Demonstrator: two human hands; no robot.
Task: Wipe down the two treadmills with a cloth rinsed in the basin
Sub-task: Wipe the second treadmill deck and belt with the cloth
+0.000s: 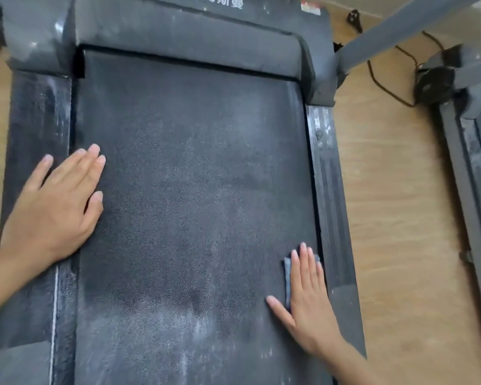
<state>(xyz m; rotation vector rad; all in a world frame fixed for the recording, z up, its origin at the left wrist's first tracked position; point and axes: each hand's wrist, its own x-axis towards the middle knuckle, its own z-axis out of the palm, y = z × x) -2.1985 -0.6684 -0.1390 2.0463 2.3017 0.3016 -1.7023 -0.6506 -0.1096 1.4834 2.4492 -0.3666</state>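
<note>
Floor: pale wood-grain boards (395,218), smooth and matte.
Right hand: flat (307,298), fingers straight and together, thumb spread, pressing down on the cloth (287,276) near the right edge of the belt (192,190).
Cloth: small grey-blue folded piece, soft-looking, mostly hidden beneath the right hand. Its edge shows to the left of the fingers and beyond them. It lies on the belt just beside the right rail (331,176).
Left hand: spread flat (59,207), palm down, resting across the inner edge of the left rail (36,120) with fingertips on the belt; it holds nothing.
Belt: black, fine-grained surface, mottled with pale dusty patches, thickest at the near end and centre.
Left rail: dark, streaked with whitish dust, with a thin light strip along its near part.
Right rail: dark ribbed plastic with lengthwise grooves and pale smudges toward its far end.
Hood: grey rounded cover (184,40) across the belt's far end, dusty, with white characters and a small red-and-white label on top.
Upright: grey square-section bar (400,31) rising at a slant from the hood's right corner.
Cable: black cord (383,84) looping over the floor.
Second treadmill: far right (472,151), apart from the first; grey frame, black round housing, dusty side rail, cut off at the edge of view.
</note>
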